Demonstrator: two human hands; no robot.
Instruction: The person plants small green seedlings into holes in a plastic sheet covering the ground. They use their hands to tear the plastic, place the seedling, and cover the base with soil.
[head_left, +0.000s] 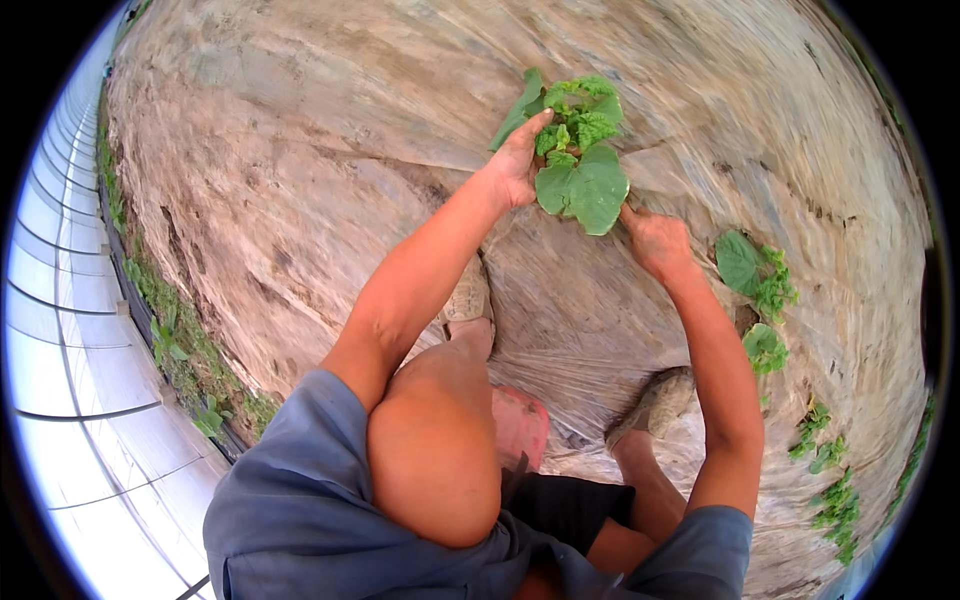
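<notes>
A young broad-leaved vine plant (585, 184) grows up through the plastic ground film, with crinkled light-green shoots above a large flat leaf. My left hand (517, 163) is at its left side, thumb up along the shoots and fingers curled in behind the leaves, around the plant. From the lower right, my right hand (658, 238) reaches to the edge of the large leaf. Its fingertips go under that leaf, so what they touch is hidden.
Plastic film (337, 187) covers the ground, wrinkled and soiled. More young plants (757, 274) run in a row down the right. My shoes (466, 292) stand on the film, beside a red plastic object (519, 424). Left are weeds (169, 337) and a translucent greenhouse wall (82, 367).
</notes>
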